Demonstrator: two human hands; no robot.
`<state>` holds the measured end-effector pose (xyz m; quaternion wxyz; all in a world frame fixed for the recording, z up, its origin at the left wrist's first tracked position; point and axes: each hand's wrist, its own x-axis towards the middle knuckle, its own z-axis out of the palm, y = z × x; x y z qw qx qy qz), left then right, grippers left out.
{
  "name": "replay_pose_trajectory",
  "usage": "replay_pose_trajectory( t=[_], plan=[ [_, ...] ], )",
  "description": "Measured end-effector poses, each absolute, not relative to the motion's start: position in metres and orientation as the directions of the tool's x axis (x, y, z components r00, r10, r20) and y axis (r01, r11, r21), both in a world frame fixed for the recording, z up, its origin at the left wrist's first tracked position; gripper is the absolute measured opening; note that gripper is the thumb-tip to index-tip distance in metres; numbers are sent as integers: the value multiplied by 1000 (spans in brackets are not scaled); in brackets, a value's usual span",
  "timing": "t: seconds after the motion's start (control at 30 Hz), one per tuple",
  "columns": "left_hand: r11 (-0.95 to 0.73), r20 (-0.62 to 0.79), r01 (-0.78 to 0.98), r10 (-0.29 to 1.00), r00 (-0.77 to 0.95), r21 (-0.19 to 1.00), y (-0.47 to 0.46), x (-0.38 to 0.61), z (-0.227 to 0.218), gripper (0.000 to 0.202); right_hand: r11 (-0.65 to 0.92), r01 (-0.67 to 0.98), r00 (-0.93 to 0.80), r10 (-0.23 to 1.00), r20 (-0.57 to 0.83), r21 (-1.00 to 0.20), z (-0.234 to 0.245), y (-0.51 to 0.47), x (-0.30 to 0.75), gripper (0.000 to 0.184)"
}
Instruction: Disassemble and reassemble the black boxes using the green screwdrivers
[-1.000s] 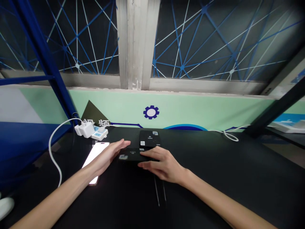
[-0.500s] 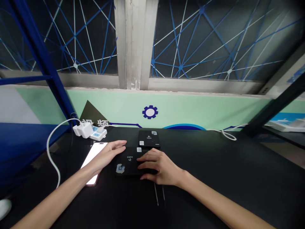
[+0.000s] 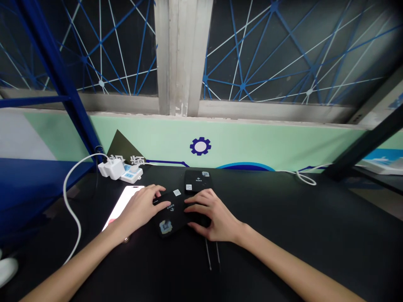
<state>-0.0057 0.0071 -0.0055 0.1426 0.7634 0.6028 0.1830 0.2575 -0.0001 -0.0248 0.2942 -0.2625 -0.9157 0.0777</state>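
Note:
A flat black box (image 3: 181, 216) with a QR label, a small printed logo and a torn blue-grey sticker lies turned at an angle on the table. My left hand (image 3: 143, 207) grips its left end, thumb on top and fingers at the far edge. At its right end my right hand (image 3: 212, 216) has curved fingers and thumb around the edge, which is partly hidden in shadow. Two thin metal rods (image 3: 208, 256) stick out from beneath my right hand; their other ends are hidden. Just beyond is a second, similar black box (image 3: 198, 180).
A lit phone (image 3: 121, 205) lies partly under my left forearm. Behind it sit a white power strip with plugs (image 3: 121, 170) and a curving white cable (image 3: 65, 197). Another white cable (image 3: 305, 178) lies at the back right. A green wall panel (image 3: 267, 142) stands behind the black table (image 3: 283, 218).
The near box has turned, its right end swinging away from me and its left end nearer. My left hand has closed onto its left end; my right hand stays at the right end.

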Motion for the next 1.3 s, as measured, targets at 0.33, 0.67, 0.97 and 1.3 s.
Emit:
replay_pose_trajectory(
  t=[0.33, 0.67, 0.97, 1.3],
  plan=[
    [-287, -54, 865, 940, 337, 412, 17, -28, -9, 74, 807, 527, -585, 572, 575, -267, -22, 8, 263, 12],
    [-300, -153, 874, 913, 379, 381, 4, -20, 11, 60, 783, 545, -583, 611, 536, -300, -27, 15, 263, 12],
    [-185, -18, 956, 981, 195, 228, 5, -18, 11, 61, 764, 570, -572, 633, 521, -302, -28, 15, 266, 7],
    [-145, 16, 981, 989, 144, 125, 7, -21, 10, 64, 751, 589, -573, 648, 501, -298, -27, 15, 267, 8]
  ],
)
